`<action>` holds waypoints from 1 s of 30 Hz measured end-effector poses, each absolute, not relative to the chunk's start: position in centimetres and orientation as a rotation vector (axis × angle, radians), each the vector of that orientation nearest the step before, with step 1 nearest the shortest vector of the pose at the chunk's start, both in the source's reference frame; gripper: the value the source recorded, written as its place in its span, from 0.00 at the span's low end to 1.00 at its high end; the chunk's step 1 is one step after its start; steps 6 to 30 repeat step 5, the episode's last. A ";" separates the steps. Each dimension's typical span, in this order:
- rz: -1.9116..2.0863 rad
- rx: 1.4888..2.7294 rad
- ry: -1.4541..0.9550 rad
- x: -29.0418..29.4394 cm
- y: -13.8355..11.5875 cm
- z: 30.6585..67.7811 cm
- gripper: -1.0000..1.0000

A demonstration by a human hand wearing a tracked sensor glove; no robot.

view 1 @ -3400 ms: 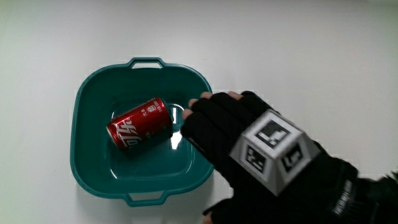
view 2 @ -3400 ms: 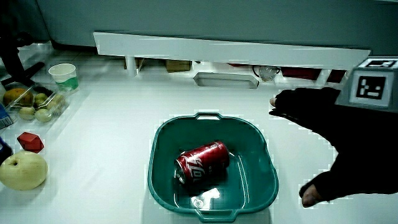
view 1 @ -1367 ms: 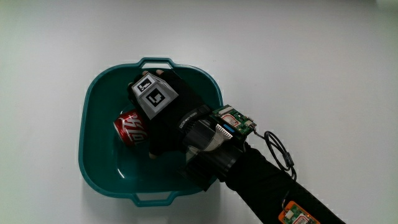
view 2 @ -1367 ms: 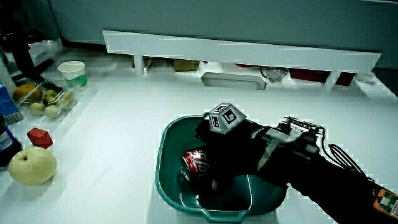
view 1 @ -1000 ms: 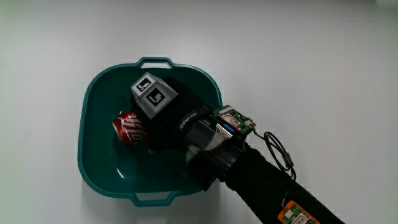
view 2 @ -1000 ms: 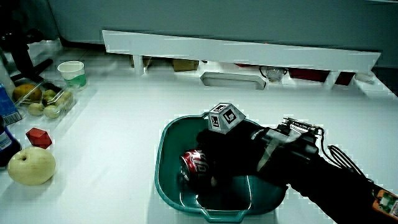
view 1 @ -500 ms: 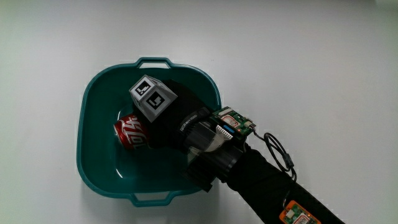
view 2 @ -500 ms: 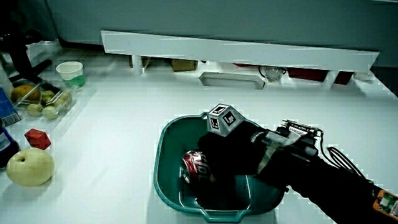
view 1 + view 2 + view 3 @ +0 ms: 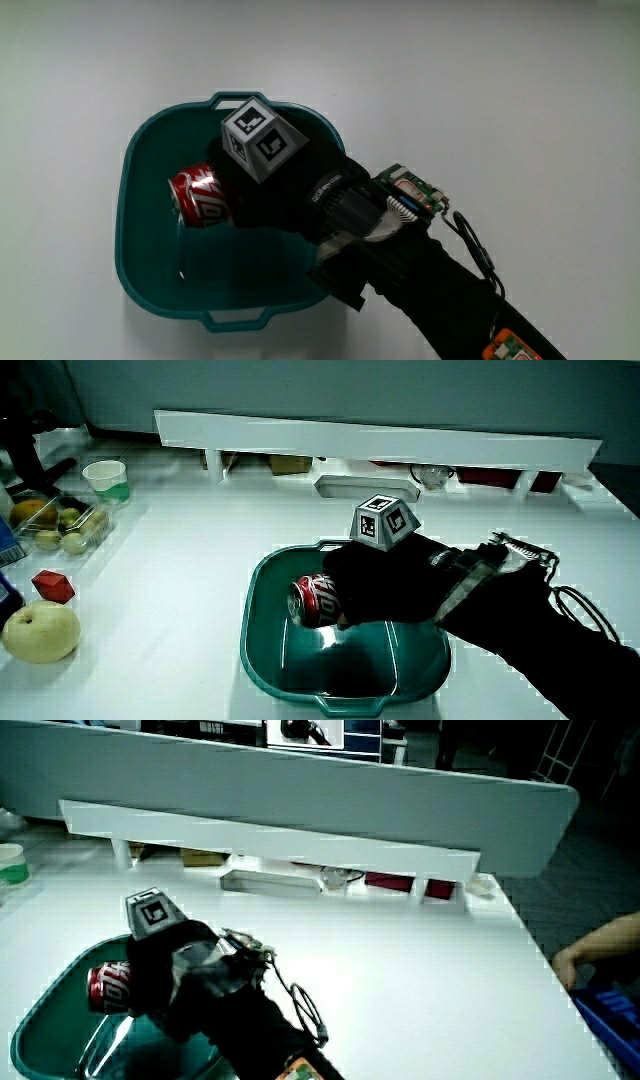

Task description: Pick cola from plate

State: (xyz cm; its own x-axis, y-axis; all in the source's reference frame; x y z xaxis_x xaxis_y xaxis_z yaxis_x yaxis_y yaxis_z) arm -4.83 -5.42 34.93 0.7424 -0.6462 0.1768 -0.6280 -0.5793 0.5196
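Cola (image 9: 200, 197) is gripped by the hands (image 9: 272, 190), fingers closed round it, and is held lying on its side just above the floor of the teal plate (image 9: 140, 262), which rests on the white counter (image 9: 480, 90).

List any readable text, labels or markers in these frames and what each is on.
No word reads clearly in any view.
Red cola can, held by the hand over the teal basin: white script on its side, too blurred to quote.
Cube on the back of the hand: black-and-white square marker patterns, no letters.
Green circuit board on the forearm: print too small to read.
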 end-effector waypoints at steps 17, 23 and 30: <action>-0.038 2.417 -0.905 -2.7 -6.0 34.3 1.00; -0.038 2.417 -0.905 -2.7 -6.0 34.3 1.00; -0.038 2.417 -0.905 -2.7 -6.0 34.3 1.00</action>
